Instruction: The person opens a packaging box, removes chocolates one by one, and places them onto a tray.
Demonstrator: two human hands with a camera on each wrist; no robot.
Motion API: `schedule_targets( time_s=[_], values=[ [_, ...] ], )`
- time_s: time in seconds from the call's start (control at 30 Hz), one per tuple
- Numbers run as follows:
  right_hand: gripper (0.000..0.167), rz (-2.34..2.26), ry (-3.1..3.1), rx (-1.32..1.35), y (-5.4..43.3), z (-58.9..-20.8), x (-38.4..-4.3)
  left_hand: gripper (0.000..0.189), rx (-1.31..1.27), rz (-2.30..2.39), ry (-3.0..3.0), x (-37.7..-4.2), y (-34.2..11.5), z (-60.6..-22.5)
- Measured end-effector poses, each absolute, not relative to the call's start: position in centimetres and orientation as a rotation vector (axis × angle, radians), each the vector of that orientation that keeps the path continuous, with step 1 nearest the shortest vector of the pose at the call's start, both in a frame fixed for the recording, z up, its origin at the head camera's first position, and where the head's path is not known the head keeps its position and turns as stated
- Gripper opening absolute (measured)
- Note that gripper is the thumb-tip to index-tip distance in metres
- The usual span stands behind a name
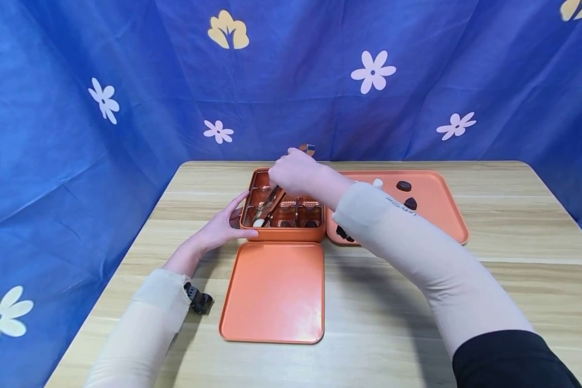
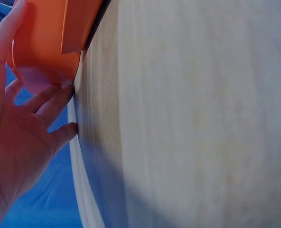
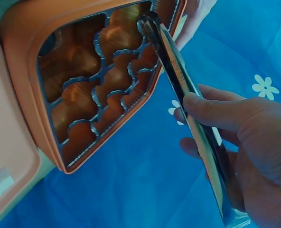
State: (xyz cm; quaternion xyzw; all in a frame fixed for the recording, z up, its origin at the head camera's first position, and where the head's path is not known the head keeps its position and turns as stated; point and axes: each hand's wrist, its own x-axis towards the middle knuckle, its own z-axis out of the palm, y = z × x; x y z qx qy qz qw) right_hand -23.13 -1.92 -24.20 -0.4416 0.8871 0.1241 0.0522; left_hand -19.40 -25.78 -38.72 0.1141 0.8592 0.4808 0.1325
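My right hand (image 1: 297,171) grips metal tongs (image 3: 178,76), which slant down into an orange box (image 1: 283,234). Inside it lies a clear divided insert (image 3: 100,76) with several compartments. The tong tips are in the front left compartment, at a small white piece (image 1: 258,222); whether they pinch it I cannot tell. Dark chocolates (image 1: 312,224) sit in other front compartments. My left hand (image 1: 221,226) rests against the box's left side, thumb at the front corner. In the left wrist view its fairly straight fingers (image 2: 55,107) touch the orange wall.
An orange tray (image 1: 438,215) stands directly right of the box, with dark chocolates (image 1: 404,186) and a white piece (image 1: 378,183) on it; my right forearm hides part of it. A flat orange lid (image 1: 274,293) lies before the box. Blue flowered cloth (image 1: 291,81) hangs behind the wooden table.
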Motion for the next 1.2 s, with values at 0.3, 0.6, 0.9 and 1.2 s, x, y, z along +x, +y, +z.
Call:
schedule_targets(
  time_s=[0.3, 0.6, 0.9, 1.2],
  values=[
    [0.043, 0.242, 2.720, -1.326, -0.2, -24.3, -23.5, 0.107, 0.322, 1.378, 2.513, -19.5, -25.9, -38.9],
    [0.034, 0.159, 2.785, -1.365, 2.8, -23.0, -23.0, 0.108, 0.312, 1.327, 2.533, -19.3, -25.7, -38.6],
    [0.036, 0.025, 2.912, -1.351, 7.9, -21.8, -21.8, 0.109, 0.292, 1.340, 2.522, -19.3, -25.8, -38.8],
    [0.035, -0.073, 3.044, -1.331, 14.6, -23.2, -20.5, 0.108, 0.292, 1.351, 2.509, -19.5, -25.7, -38.8]
  ],
)
